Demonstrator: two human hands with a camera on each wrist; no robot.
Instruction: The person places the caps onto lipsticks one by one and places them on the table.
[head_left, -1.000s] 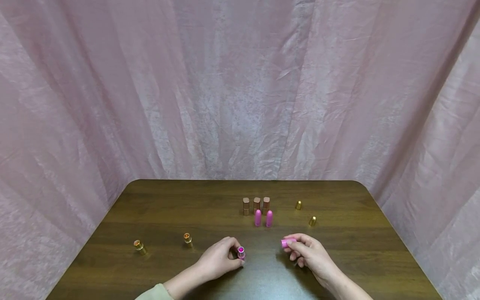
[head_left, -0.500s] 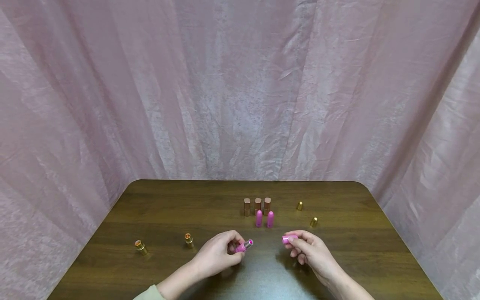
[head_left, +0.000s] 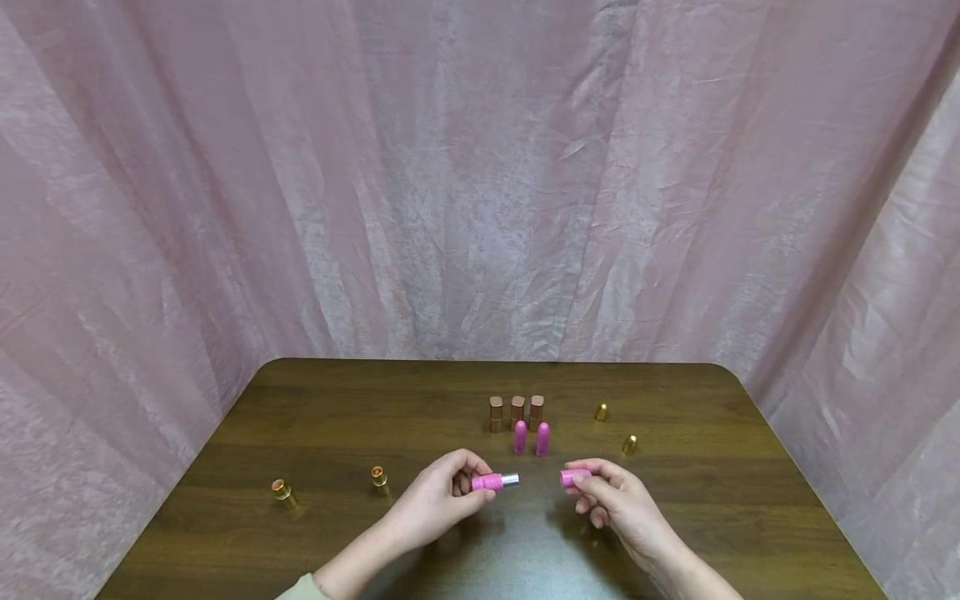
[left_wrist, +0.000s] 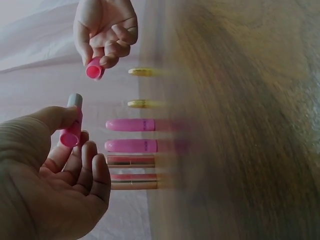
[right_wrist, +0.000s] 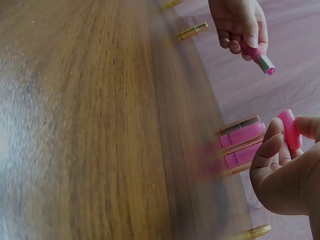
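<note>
My left hand [head_left: 433, 502] pinches the pink base of an uncapped lipstick [head_left: 489, 482] between thumb and fingers. The tube lies nearly level, its silver collar toward the right. In the right wrist view, magenta colour shows inside the collar of that lipstick [right_wrist: 266, 65]. A pink lipstick cap [head_left: 574, 477] is pinched by my right hand [head_left: 624, 505], its end toward the left hand. The left wrist view shows the open mouth of the cap [left_wrist: 93, 71]. A gap separates cap and tube, both held above the table.
Beyond the hands stand two capped pink lipsticks [head_left: 520, 437] in front of several rose-gold lipsticks [head_left: 496, 414]. Two uncapped gold lipsticks [head_left: 379, 478] stand at the left of the brown table [head_left: 360, 400]. Two gold caps [head_left: 630, 444] stand at the right. Pink curtains [head_left: 480, 183] hang behind.
The left hand has tipped the pink lipstick from upright to nearly level, collar swinging toward the right hand, and risen slightly away from me. The right hand with its cap has barely moved.
</note>
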